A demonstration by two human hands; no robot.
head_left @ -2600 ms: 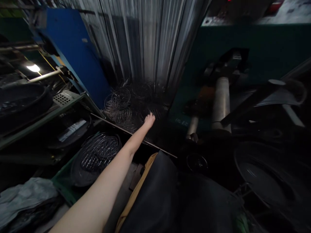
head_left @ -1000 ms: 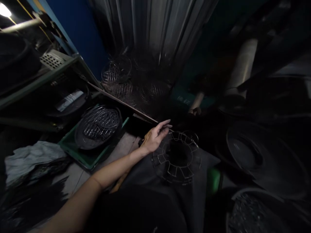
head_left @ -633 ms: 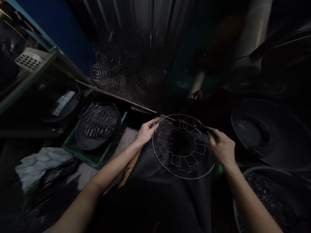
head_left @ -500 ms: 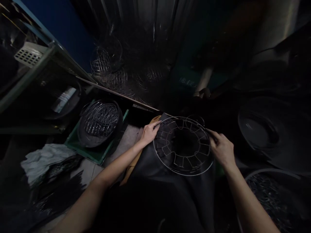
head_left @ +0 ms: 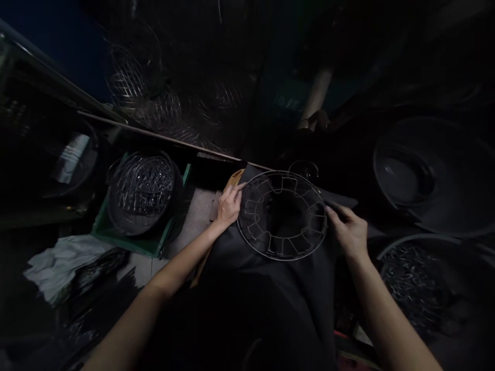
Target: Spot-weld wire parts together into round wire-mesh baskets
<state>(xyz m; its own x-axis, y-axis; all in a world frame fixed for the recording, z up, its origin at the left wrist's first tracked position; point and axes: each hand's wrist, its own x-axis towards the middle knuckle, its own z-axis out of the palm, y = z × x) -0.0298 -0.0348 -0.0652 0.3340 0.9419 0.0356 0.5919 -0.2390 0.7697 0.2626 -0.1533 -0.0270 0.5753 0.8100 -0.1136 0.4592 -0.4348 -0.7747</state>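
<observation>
Fingers of both hands pinch the rim of a round wire frame (head_left: 281, 215), left hand (head_left: 229, 205) closed on its left edge, right hand (head_left: 348, 232) closed on its right edge, so the ring sits level between them. I read the two-sided grip as a way to keep so light and springy a piece from tilting or twisting. Frame lies flat over dark cloth (head_left: 270, 288) draped across the lap, directly below the camera; an inner ring joined to the outer one by short bent spokes shows faintly against the black. Just left, apart from the frame, a dark tub of wire pieces (head_left: 141, 190) stands in a green crate (head_left: 131, 242), close enough for the left arm. Further back a loose heap of wire baskets (head_left: 154, 98) rests behind a thin bar. Lower right, a dark bin of small metal parts (head_left: 413, 278); above it a large dark pan (head_left: 410, 175). Pale rags (head_left: 62, 263) lie at lower left. Light is poor; finer detail I cannot make out.
</observation>
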